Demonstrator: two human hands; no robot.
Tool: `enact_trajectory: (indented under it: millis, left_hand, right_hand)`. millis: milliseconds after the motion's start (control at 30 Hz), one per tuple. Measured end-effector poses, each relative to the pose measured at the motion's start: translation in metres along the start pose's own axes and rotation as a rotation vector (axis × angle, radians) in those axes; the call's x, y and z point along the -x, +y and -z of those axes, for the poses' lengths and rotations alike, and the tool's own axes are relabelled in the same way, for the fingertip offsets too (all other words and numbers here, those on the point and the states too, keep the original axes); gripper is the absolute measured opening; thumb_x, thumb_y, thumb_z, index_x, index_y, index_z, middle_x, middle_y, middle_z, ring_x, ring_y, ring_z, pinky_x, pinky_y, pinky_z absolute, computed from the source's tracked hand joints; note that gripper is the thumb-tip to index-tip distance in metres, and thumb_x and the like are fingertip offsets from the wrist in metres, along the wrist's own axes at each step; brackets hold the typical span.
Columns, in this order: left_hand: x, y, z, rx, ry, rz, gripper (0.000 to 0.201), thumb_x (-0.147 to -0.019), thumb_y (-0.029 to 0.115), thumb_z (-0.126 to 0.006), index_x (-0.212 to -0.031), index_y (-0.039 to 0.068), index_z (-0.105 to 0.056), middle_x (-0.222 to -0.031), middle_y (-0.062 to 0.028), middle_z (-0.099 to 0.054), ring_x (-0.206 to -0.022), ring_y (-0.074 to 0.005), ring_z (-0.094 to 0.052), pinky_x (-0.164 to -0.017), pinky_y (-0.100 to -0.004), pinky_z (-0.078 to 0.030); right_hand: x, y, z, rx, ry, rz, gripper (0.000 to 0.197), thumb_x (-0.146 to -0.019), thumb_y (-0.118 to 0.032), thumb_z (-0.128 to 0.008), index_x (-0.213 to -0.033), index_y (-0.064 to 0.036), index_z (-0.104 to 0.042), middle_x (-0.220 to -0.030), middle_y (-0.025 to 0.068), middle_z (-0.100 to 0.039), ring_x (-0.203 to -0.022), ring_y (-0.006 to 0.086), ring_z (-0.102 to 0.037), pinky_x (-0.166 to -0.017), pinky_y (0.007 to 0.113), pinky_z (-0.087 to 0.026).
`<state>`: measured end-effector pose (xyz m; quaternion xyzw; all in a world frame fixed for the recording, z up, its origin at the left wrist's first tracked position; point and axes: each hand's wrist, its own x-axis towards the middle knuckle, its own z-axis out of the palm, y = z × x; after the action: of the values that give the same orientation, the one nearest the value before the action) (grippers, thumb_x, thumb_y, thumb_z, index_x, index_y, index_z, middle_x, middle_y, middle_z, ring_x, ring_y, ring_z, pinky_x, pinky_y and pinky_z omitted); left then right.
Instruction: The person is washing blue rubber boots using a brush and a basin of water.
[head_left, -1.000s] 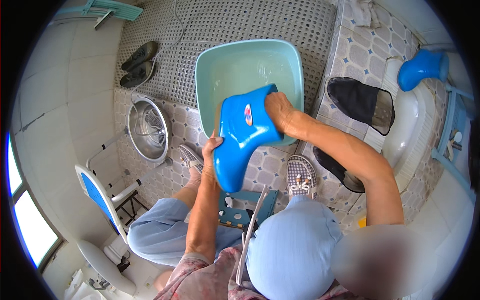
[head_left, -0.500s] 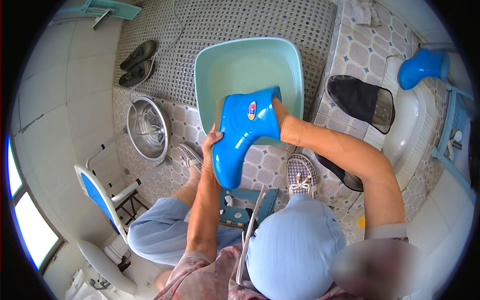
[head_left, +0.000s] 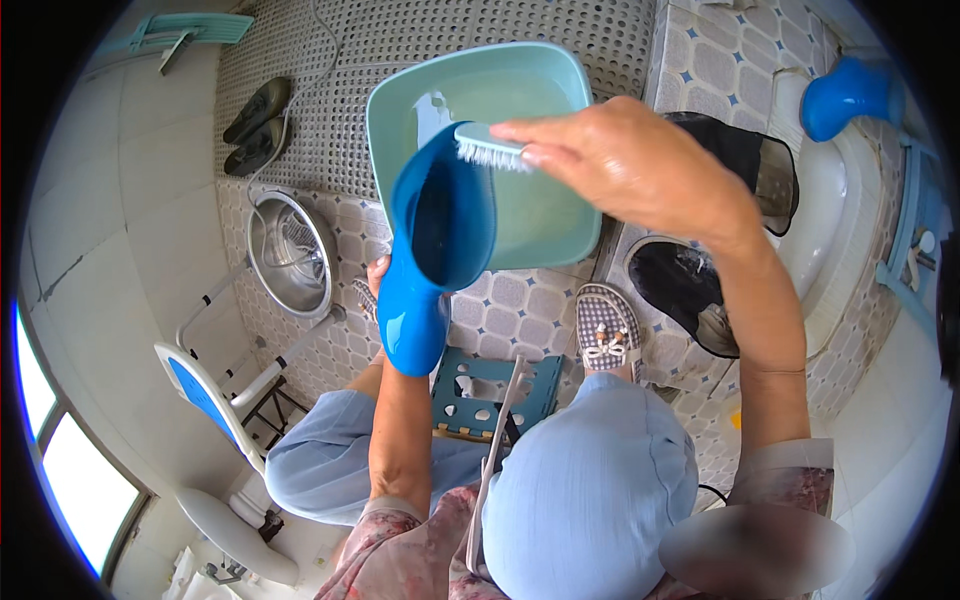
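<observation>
A glossy blue rain boot (head_left: 415, 320) is tilted over the near left part of a pale green basin (head_left: 381, 150) of water, its wide opening facing up. My left hand (head_left: 377, 274) grips the boot from its left underside; most of its fingers are hidden behind the boot. In my right hand (head_left: 610, 155) is a light green scrub brush (head_left: 490, 138) with white bristles pointing down. The brush head is at the far right rim of the boot's opening, above the water. Whether the bristles touch the rim I cannot tell.
Black cloth shoes (head_left: 680, 285) lie right of the basin, beside a white squat toilet (head_left: 830, 210) with another blue boot (head_left: 848, 98) near it. At left are a metal bowl (head_left: 285, 285) and dark shoes (head_left: 255, 128). A teal folding stool (head_left: 480, 395) stands between my legs.
My right hand has come out of the boot, and the brush now shows in it. The boot has turned so its opening faces up, and it has shifted left.
</observation>
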<state>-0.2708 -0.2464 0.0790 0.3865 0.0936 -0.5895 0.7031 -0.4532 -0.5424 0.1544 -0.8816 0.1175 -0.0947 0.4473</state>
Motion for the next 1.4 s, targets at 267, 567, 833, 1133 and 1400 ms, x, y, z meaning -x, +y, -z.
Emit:
enact_trajectory:
  millis: [267, 567, 833, 1133, 1400]
  left_hand:
    - [-0.002, -0.015, -0.066, -0.211, -0.104, -0.076, 0.092, -0.091, 0.059, -0.057, -0.153, 0.003, -0.021, -0.150, -0.0277, -0.033, -0.120, -0.0368, -0.056, -0.061, -0.0252, -0.049]
    - [0.002, -0.005, -0.060, -0.005, -0.135, 0.045, 0.082, -0.083, 0.045, -0.059, -0.147, 0.001, -0.034, -0.138, -0.0260, -0.049, -0.114, -0.0368, -0.060, -0.080, -0.0377, -0.054]
    - [-0.010, -0.012, -0.028, 0.031, -0.039, 0.195, 0.076, -0.077, 0.033, -0.058, -0.143, 0.000, -0.041, -0.130, -0.0243, -0.057, -0.111, -0.0371, -0.062, -0.095, -0.0448, -0.052]
    - [-0.020, -0.013, -0.001, -0.148, 0.088, 0.202, 0.071, -0.074, 0.033, -0.058, -0.131, -0.008, -0.049, -0.115, -0.0273, -0.064, -0.095, -0.0376, -0.068, -0.091, -0.0478, -0.055]
    - [-0.015, -0.005, -0.005, -0.211, 0.287, 0.224, 0.067, -0.080, 0.037, -0.060, -0.128, -0.008, -0.051, -0.116, -0.0249, -0.064, -0.097, -0.0388, -0.067, -0.093, -0.0476, -0.054]
  right_hand:
    - [0.016, -0.002, 0.025, -0.446, -0.119, -0.274, 0.035, -0.101, -0.026, -0.054, -0.128, -0.0055, -0.063, -0.079, 0.0141, -0.063, -0.069, 0.0152, -0.055, -0.066, 0.032, -0.046]
    - [0.017, -0.018, 0.017, -0.293, -0.169, -0.136, 0.031, -0.098, -0.025, -0.057, -0.124, -0.0111, -0.067, -0.068, 0.0126, -0.060, -0.059, 0.0188, -0.055, -0.059, 0.035, -0.045]
    - [0.000, -0.017, -0.083, 0.505, -0.302, 0.010, 0.014, -0.084, -0.014, -0.061, -0.091, -0.0102, -0.073, -0.086, 0.0115, -0.072, -0.077, 0.0255, -0.070, -0.066, 0.036, -0.055]
    - [0.014, 0.025, -0.170, -0.517, -0.230, 0.200, 0.033, -0.090, -0.027, -0.061, -0.117, -0.0062, -0.063, -0.121, 0.0187, -0.063, -0.109, 0.0301, -0.060, -0.097, 0.040, -0.047]
    - [0.005, 0.040, -0.141, -0.080, -0.098, -0.108, 0.018, -0.080, -0.028, -0.067, -0.080, -0.0107, -0.072, -0.082, 0.0160, -0.071, -0.076, 0.0328, -0.069, -0.069, 0.044, -0.054]
